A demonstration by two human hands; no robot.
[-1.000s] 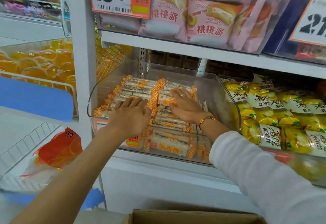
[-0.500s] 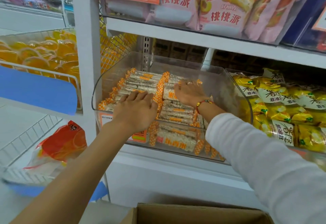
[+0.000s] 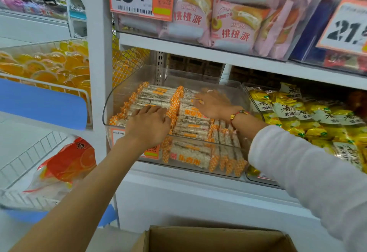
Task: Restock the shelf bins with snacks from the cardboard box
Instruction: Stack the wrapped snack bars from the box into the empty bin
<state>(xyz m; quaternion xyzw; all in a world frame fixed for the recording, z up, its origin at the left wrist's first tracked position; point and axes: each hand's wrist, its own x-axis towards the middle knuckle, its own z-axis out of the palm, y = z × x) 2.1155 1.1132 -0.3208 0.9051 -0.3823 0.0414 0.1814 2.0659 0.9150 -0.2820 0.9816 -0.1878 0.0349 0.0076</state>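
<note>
Centre of the frame: a clear shelf bin (image 3: 111, 101) holds rows of orange-and-white snack bars (image 3: 190, 124). The left hand (image 3: 148, 125) and right hand (image 3: 213, 104) lie flat, fingers spread, pressing on the bars. The cardboard box (image 3: 214, 239) sits open at bottom centre

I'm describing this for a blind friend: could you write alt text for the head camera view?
Both hands, left hand and right hand, rest flat on rows of orange-and-white snack bars in a clear shelf bin. A bin of yellow packets sits to its right, pink pastry packs on the shelf above, and an open cardboard box below.
</note>
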